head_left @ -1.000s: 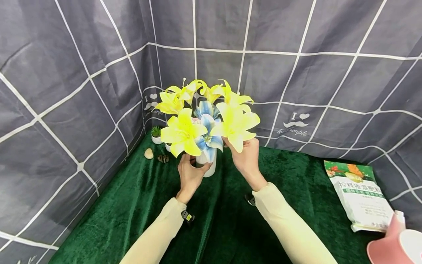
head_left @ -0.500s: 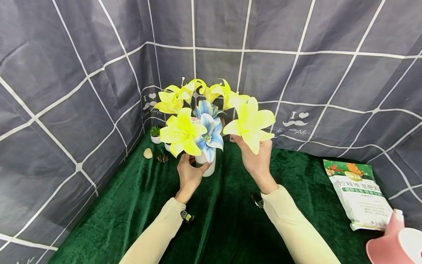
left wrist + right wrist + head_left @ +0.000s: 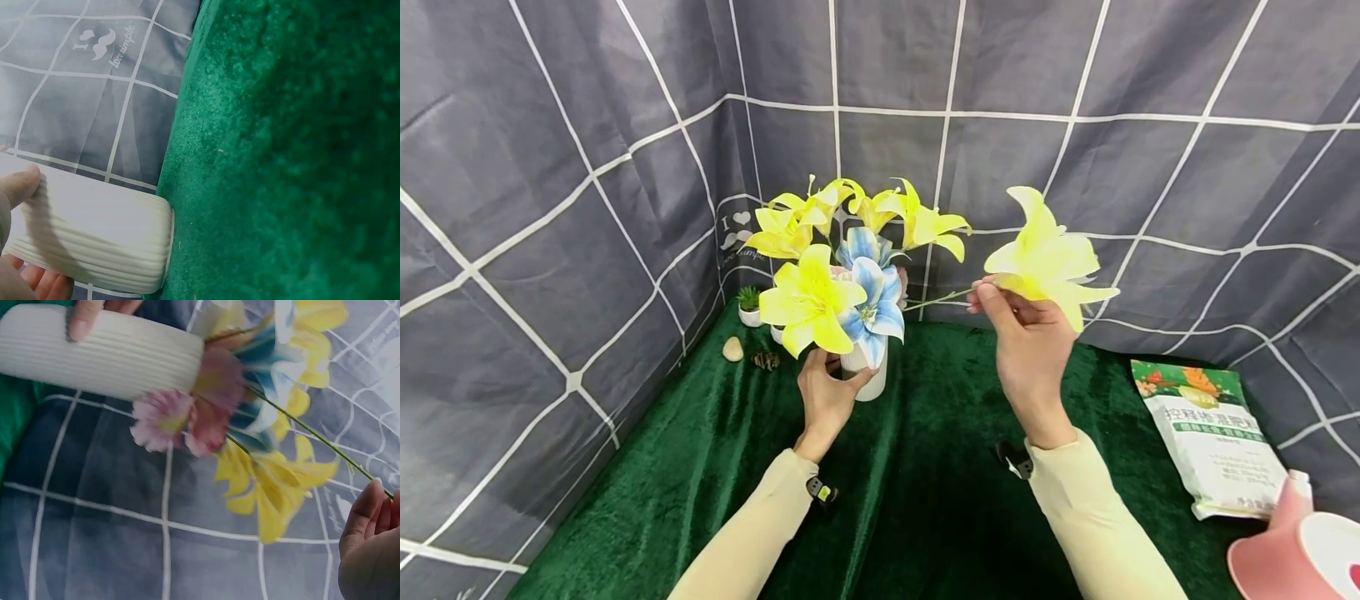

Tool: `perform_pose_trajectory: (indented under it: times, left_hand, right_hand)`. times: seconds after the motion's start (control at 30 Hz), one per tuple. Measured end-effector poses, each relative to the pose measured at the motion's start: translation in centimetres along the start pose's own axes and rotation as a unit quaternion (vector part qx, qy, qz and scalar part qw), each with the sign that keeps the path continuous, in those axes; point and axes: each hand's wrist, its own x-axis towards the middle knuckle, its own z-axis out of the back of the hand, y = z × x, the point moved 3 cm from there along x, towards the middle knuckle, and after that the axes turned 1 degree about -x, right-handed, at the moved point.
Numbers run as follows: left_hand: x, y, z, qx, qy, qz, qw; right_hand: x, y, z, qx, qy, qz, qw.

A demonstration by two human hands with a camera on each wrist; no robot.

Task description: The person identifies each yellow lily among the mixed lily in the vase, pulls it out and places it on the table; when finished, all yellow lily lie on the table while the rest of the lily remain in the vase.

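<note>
In the head view, a white ribbed vase (image 3: 867, 382) stands upright on green cloth, filled with yellow lilies (image 3: 812, 302), blue lilies (image 3: 874, 308) and pink flowers (image 3: 164, 419). My left hand (image 3: 826, 398) grips the vase around its side, with thumb and fingers (image 3: 24, 182) showing on it in the left wrist view. Out to the right, my right hand (image 3: 1037, 358) pinches the green stem (image 3: 306, 430) of a single yellow lily (image 3: 1048, 257) just below its bloom. That stem slants back to the bouquet, where other flowers hide its lower end.
Left of the vase are a small potted succulent (image 3: 749, 308), a pale stone (image 3: 733, 349) and a brown, cone-like piece (image 3: 767, 360). A printed bag (image 3: 1217, 450) and a pink watering can (image 3: 1273, 554) lie at right. Grey checked curtain (image 3: 1015, 67) hangs behind.
My right hand has moved right, drawing the yellow lily away from the bouquet and exposing its stem. The bloom now tips to the right. My left hand stays on the vase.
</note>
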Motion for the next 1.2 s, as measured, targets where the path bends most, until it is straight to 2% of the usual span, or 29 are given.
perform_pose_trajectory:
  times: [0.17, 0.3, 0.43, 0.53, 0.6, 0.67, 0.77, 0.9, 1.0, 1.03, 1.1, 1.2]
  left_hand:
    - [0.0, 0.1, 0.0, 0.0, 0.001, 0.0, 1.0]
    - [0.0, 0.1, 0.1, -0.009, 0.004, 0.004, 0.9999]
    - [0.0, 0.1, 0.1, -0.017, 0.009, 0.012, 0.9997]
    - [0.0, 0.1, 0.0, -0.021, 0.012, 0.015, 0.9996]
    - [0.0, 0.1, 0.0, -0.021, 0.011, 0.012, 0.9997]
    - [0.0, 0.2, 0.0, -0.019, 0.008, 0.009, 0.9998]
    - [0.0, 0.2, 0.0, -0.015, 0.007, 0.004, 0.9999]
    - [0.0, 0.2, 0.0, -0.014, 0.009, 0.0, 0.9999]
    - [0.0, 0.2, -0.1, -0.018, 0.011, -0.001, 0.9998]
    - [0.0, 0.2, -0.1, -0.019, 0.012, 0.0, 0.9997]
    - [0.0, 0.2, 0.0, -0.02, 0.012, 0.002, 0.9997]
    - [-0.1, 0.1, 0.0, -0.021, 0.011, 0.001, 0.9997]
  right_hand:
    - [0.5, 1.7, 1.8, 0.022, -0.027, 0.054, 0.998]
    - [0.9, 2.0, 3.9, 0.027, -0.042, 0.043, 0.998]
    - [1.7, 1.4, 6.4, 0.009, -0.051, 0.027, 0.998]
    - [2.4, 0.4, 9.1, -0.059, -0.071, 0.008, 0.996]
    - [2.7, -0.6, 11.2, -0.127, -0.091, -0.015, 0.988]
    - [3.0, -1.7, 13.4, -0.213, -0.11, -0.047, 0.97]
    - [3.0, -3.5, 16.1, -0.326, -0.117, -0.109, 0.932]
    - [2.4, -5.8, 19.1, -0.448, -0.089, -0.183, 0.87]
    - [1.7, -8.0, 21.3, -0.498, -0.058, -0.225, 0.835]
    - [1.4, -8.7, 22.0, -0.506, -0.049, -0.241, 0.827]
    - [0.9, -10.2, 23.3, -0.517, -0.03, -0.273, 0.811]
    - [0.1, -11.8, 24.5, -0.519, -0.006, -0.317, 0.794]
